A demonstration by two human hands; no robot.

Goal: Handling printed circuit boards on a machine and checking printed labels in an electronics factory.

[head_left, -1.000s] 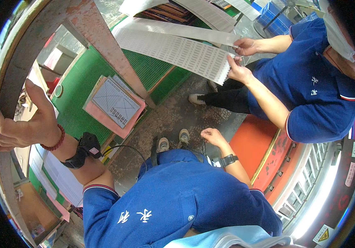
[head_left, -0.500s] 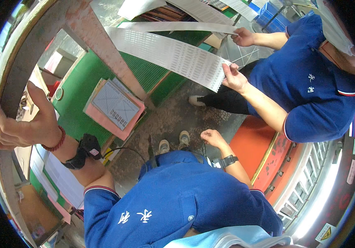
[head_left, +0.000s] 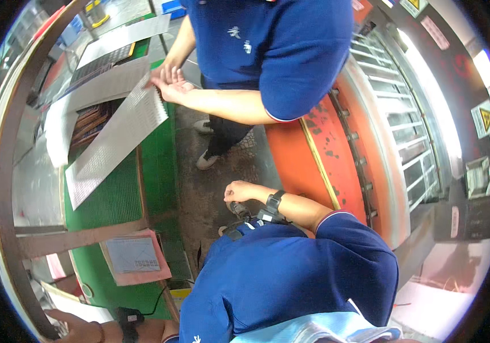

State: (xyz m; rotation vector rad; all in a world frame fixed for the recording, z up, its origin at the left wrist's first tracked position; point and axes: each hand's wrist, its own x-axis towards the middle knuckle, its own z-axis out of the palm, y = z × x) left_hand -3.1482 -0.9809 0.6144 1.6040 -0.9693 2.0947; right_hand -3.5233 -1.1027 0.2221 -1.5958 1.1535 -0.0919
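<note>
— So, starting at the lower left of the frame: what is the left hand [head_left: 76,328] doing?

— It sits at the very bottom edge, fingers spread fairly wide and lying against the curved metal rail [head_left: 5,188] that sweeps up the left side. A black band [head_left: 128,317] is on that wrist. It holds nothing that I can see.

— And above it?

— A pink clipboard with a sheet of paper [head_left: 135,257] lies on the green mat [head_left: 120,197]. Higher up, a long perforated metal sheet [head_left: 116,143] slants across the mat, its upper end near the co-worker's hand [head_left: 171,87], whose palm is open just beside it. More pale sheets [head_left: 93,94] lie in the upper left.

— Now the middle?

— The right hand [head_left: 239,191] hangs over the dark floor, in front of the person's blue shirt, fingers curled narrow into a loose fist. Whether it grips anything, I cannot tell. A black watch [head_left: 273,201] is on the wrist.

— To the right?

— An orange machine housing [head_left: 308,143] with a barred guard [head_left: 405,114].
</note>
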